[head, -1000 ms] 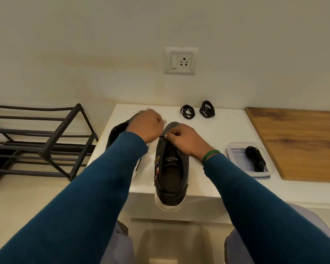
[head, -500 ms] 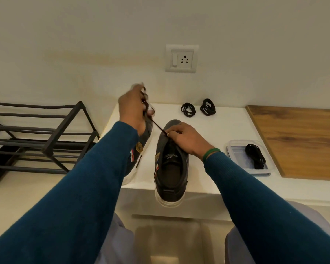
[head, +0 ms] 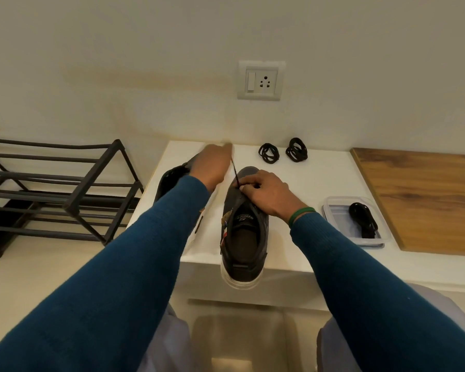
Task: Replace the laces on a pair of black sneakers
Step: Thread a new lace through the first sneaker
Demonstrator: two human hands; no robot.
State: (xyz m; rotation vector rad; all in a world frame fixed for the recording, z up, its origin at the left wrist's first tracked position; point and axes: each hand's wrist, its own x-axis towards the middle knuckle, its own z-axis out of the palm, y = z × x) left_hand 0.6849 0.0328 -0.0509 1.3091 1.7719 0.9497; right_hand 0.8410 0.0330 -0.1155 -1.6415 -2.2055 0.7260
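Note:
A black sneaker (head: 243, 237) with a white sole stands on the white table (head: 314, 181), its heel over the front edge. My right hand (head: 266, 193) rests on its toe half, fingers curled and pinching at the eyelets. A thin black lace (head: 234, 170) runs taut from there up to my left hand (head: 212, 167), which pinches its end just above the table; this hand is blurred. The second sneaker (head: 172, 181) lies to the left, mostly hidden by my left arm. Two coiled black laces (head: 269, 153) (head: 296, 150) lie at the table's back.
A clear plastic tray (head: 336, 218) at the right holds a bundle of black laces (head: 363, 220). A wooden board (head: 424, 194) lies further right. A black metal shoe rack (head: 62, 189) stands on the floor to the left. A wall socket (head: 261, 80) is above the table.
My left hand rose high to the left pulling the lace out, then came back down and right toward the shoe's toe. My right hand stayed on the sneaker.

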